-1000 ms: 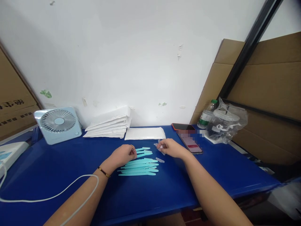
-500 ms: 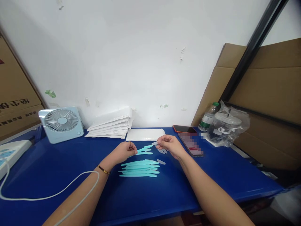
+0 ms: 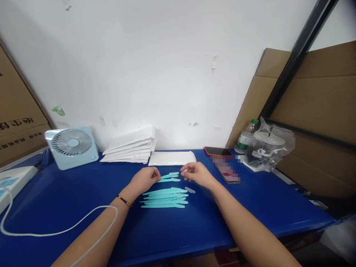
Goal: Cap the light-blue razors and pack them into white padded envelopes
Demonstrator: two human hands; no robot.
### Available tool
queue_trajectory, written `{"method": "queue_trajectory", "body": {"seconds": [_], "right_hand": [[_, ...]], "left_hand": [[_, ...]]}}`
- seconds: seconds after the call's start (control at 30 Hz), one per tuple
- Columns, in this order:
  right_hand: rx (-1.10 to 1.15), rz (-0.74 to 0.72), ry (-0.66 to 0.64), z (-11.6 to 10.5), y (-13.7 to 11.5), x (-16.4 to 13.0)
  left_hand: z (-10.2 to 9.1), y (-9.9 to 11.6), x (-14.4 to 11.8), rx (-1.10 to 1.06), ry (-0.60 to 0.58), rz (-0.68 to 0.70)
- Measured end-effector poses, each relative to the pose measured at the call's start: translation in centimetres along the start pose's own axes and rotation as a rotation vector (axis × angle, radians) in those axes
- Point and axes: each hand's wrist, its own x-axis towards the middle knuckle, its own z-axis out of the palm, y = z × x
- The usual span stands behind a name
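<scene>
Thumb and fingertips of the left hand (image 3: 146,178) pinch a turquoise stick (image 3: 168,175), its tip aimed at three o'clock toward the right hand (image 3: 197,174), whose fingers curl together; from here I cannot tell if they grip anything. At five o'clock from the left hand, more turquoise sticks (image 3: 167,202) lie on the blue table (image 3: 208,222), a translucent piece (image 3: 190,190) beside their two-o'clock end.

Lt-blue fan (image 3: 73,142) at L; R: 2 phones (image 3: 218,151), grn-cap btl (image 3: 245,140) nr bagged cup (image 3: 267,148).
</scene>
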Motion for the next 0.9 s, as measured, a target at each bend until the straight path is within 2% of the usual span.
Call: {"method": "queue_trajectory", "body": {"seconds": [0.07,0.13,0.23,0.37,0.47,0.7,0.9], "right_hand": [[-0.211,-0.013,-0.034,-1.1,-0.1,-0.5],[-0.372,-0.028,-0.147,-1.8,-0.3,-1.0],[-0.51,-0.053,-0.279,-1.9,-0.4,-1.4],[-0.582,-0.071,-0.246,-1.2,0.0,-1.4],[-0.483,-0.081,-0.146,-1.2,0.3,-1.1],[0.144,-0.014,-0.046,-1.5,-0.2,-0.7],[0.213,-0.051,-0.007,-1.6,0.3,-0.3]], "left_hand": [[-0.1,0.0,-0.1,0.063,0.039,-0.006],[-0.2,0.2,-0.3,0.086,0.044,0.014],[-0.2,0.7,-0.6,0.079,-0.06,0.068],[0.1,1.0,-0.9,0.082,-0.19,0.098],[0.1,1.3,-1.1,0.125,-0.187,0.098],[-0.4,1.6,-1.2,0.039,-0.137,0.088],[-0.6,0.6,-0.9,-0.153,-0.133,0.081]]}}
